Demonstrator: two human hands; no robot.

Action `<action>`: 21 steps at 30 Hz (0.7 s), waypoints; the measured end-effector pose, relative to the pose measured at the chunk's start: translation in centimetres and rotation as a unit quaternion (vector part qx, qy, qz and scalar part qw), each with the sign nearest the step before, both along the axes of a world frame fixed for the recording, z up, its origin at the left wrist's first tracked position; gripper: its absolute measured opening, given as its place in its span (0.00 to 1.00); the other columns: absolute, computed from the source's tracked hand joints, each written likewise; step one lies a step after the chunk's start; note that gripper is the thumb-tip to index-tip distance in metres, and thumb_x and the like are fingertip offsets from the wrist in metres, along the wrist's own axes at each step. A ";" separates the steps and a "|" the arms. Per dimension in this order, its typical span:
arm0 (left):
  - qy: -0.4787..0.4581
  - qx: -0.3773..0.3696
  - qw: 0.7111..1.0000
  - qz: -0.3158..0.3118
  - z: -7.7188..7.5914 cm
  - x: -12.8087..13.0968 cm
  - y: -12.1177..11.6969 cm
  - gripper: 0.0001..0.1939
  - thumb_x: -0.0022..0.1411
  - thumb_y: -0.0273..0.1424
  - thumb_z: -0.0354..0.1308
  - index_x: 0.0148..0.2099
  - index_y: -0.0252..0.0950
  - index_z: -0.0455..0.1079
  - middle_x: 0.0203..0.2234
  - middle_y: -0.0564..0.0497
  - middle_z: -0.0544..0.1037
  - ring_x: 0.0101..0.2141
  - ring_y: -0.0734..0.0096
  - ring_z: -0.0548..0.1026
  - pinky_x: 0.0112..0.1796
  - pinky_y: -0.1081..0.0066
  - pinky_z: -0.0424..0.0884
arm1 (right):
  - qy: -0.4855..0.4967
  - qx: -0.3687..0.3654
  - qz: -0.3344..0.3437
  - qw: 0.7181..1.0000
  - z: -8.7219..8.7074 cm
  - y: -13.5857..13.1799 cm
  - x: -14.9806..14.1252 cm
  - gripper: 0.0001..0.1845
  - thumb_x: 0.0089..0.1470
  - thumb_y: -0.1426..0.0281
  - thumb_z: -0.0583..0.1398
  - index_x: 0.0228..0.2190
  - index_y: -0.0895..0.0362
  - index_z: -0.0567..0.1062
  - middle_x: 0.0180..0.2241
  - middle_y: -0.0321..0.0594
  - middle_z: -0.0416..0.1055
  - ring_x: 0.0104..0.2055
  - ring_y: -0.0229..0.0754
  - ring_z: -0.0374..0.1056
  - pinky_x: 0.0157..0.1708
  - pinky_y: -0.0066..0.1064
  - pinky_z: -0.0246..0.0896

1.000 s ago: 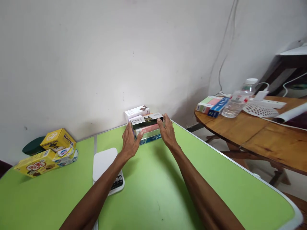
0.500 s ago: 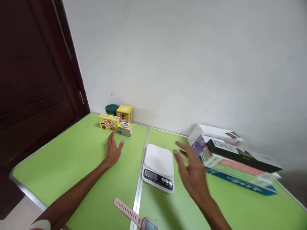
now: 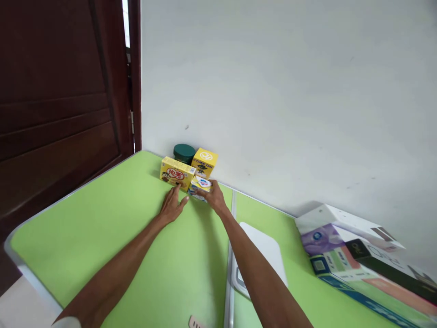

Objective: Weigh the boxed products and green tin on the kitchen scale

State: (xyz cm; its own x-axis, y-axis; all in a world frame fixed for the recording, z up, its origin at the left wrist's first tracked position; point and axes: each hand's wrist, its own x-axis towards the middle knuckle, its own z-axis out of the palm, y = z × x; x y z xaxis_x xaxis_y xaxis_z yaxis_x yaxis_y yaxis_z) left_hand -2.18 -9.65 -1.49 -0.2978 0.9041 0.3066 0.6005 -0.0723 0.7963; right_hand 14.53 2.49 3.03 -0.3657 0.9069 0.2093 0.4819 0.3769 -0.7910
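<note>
At the back of the green table, a small white, yellow and blue soap box [image 3: 200, 183] stands beside a yellow snack box [image 3: 176, 173]. My right hand [image 3: 215, 197] has its fingers wrapped round the right side and front of the soap box, hiding part of it. My left hand [image 3: 172, 207] holds nothing; its fingers are apart, with the tips at the lower front of the snack box. Whether they touch it I cannot tell. Behind these boxes are a yellow cube-shaped box [image 3: 205, 160] and a jar with a dark green lid [image 3: 184, 151].
A white kitchen scale [image 3: 269, 250] lies on the table [image 3: 136, 218], partly behind my right forearm. Several long boxes [image 3: 355, 228] are stacked at the right by the wall [image 3: 273, 91]. A pink watch strap [image 3: 195, 322] shows at the bottom edge. A dark door [image 3: 58, 91] stands left.
My right hand has crossed from beside the scale to the soap box and closed on it. My left hand stays near the snack box. The view has shifted left.
</note>
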 end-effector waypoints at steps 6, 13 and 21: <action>-0.039 0.017 0.999 -0.007 -0.2 -0.2 1.8 0.33 0.67 0.43 0.55 0.68 0.31 0.58 0.62 0.33 0.70 0.61 0.51 0.71 0.62 0.49 0.64 | -0.053 -0.059 0.022 0.997 0.8 -0.2 1.3 0.31 0.37 0.56 0.73 0.40 0.53 0.69 0.38 0.41 0.80 0.37 0.48 0.75 0.39 0.38 0.70; -0.136 0.019 0.989 -0.050 1.5 -0.2 -0.1 0.49 0.51 0.42 0.71 0.70 0.34 0.56 0.65 0.32 0.67 0.62 0.49 0.70 0.61 0.50 0.67 | -0.061 -0.056 0.061 0.995 1.4 -4.5 2.3 0.27 0.36 0.63 0.71 0.38 0.52 0.68 0.36 0.37 0.79 0.37 0.47 0.74 0.37 0.34 0.68; -0.167 -0.101 0.965 -0.173 5.0 0.2 -7.8 0.37 0.46 0.40 0.74 0.58 0.36 0.69 0.54 0.43 0.80 0.54 0.52 0.78 0.58 0.53 0.72 | -0.112 -0.032 0.156 0.981 1.5 -11.2 4.1 0.30 0.38 0.68 0.74 0.41 0.51 0.66 0.38 0.36 0.76 0.39 0.46 0.72 0.37 0.32 0.65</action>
